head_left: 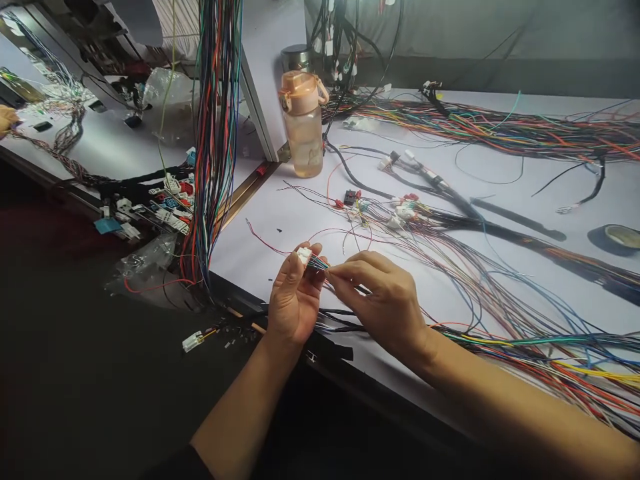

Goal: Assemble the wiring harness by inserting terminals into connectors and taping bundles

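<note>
Near the table's front edge, my left hand (296, 300) is closed around a white connector (304, 255), with the thumb on its near side. Several thin wires (317, 264) run out of the connector's right side. My right hand (383, 287) pinches with thumb and forefinger at these wires, just right of the connector. Which wire lies between those fingertips is too small to tell. Behind the hands, loose wires and a dark connector (351, 197) with red pieces lie on the white table.
A peach-lidded bottle (306, 133) stands at the back. Hanging wires (213, 120) drop past the table's left end. Taped harness branches (480, 227) and loose wires cover the right side, with a tape roll (617, 239) at the far right. Another person's hand (6, 119) shows at the left edge.
</note>
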Action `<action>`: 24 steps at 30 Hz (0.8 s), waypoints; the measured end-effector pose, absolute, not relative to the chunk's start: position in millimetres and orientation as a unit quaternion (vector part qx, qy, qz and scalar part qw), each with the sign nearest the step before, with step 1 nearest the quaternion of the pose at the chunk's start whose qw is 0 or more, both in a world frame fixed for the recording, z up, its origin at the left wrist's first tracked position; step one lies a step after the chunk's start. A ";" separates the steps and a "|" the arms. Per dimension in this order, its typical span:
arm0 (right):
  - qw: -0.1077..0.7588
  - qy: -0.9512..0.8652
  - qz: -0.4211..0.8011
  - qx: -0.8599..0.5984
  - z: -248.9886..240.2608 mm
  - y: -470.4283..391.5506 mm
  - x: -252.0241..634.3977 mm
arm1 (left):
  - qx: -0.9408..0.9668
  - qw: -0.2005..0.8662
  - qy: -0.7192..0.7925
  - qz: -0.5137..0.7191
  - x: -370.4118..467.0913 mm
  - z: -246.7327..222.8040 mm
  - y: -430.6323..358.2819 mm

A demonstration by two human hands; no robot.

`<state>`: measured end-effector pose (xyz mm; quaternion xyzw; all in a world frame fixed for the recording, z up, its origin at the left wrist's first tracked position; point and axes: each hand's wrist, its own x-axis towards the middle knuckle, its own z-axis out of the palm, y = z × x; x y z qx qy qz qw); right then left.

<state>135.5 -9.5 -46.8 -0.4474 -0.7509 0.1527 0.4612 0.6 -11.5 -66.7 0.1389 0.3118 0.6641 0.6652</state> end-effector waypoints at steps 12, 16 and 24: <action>0.444 -0.762 0.102 -0.460 -45.9 -13.0 130.5 | 0.125 0.667 0.316 0.663 0.8 -65.1 -11.8; 0.444 -0.767 0.076 -0.458 -45.1 -12.6 129.0 | 0.111 0.664 0.328 0.663 1.2 -62.6 -12.5; 0.443 -0.779 0.012 -0.444 -46.1 -11.9 126.2 | 0.069 0.696 0.318 0.640 -0.2 -58.5 -11.0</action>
